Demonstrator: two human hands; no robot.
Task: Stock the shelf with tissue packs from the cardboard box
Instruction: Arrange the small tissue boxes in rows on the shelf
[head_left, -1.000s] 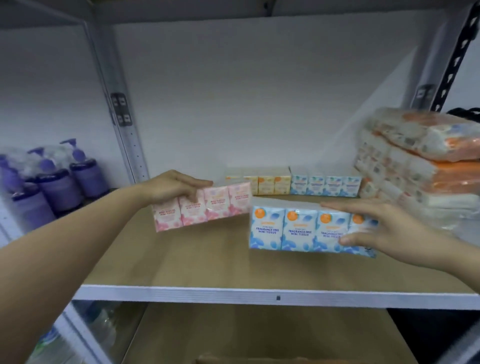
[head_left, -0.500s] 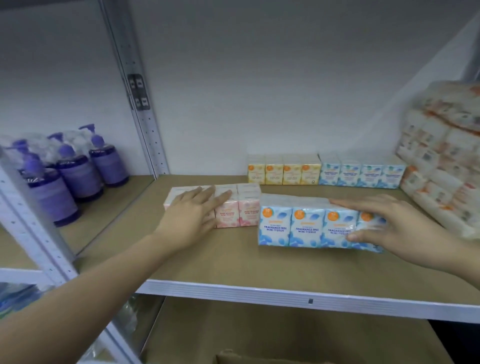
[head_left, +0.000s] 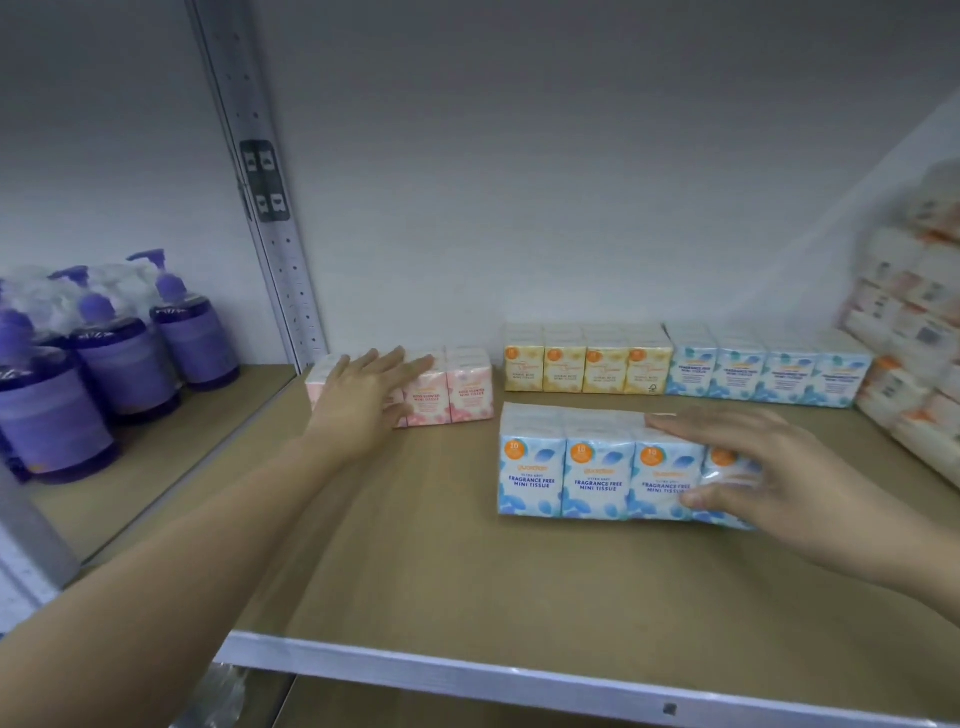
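Note:
A pink tissue pack (head_left: 451, 397) stands at the back left of the brown shelf board (head_left: 405, 561). My left hand (head_left: 363, 402) lies flat against its front and top with the fingers spread, covering its left half. A blue "fragrance free" tissue pack (head_left: 566, 470) stands further forward in the middle. My right hand (head_left: 758, 473) grips that pack's right end, fingers over the top and thumb on the front. The cardboard box is out of view.
Along the back wall stand a yellow tissue pack (head_left: 587, 366) and another blue pack (head_left: 763, 376). Wrapped orange-and-white tissue bundles (head_left: 914, 358) are stacked at the right. Purple pump bottles (head_left: 119, 358) fill the neighbouring bay beyond the metal upright (head_left: 262, 208). The shelf's white front rail (head_left: 467, 673) runs below.
My left hand carried the pink pack from the air down onto the shelf, then slid it back towards the wall. The right hand set the blue pack down and still holds it.

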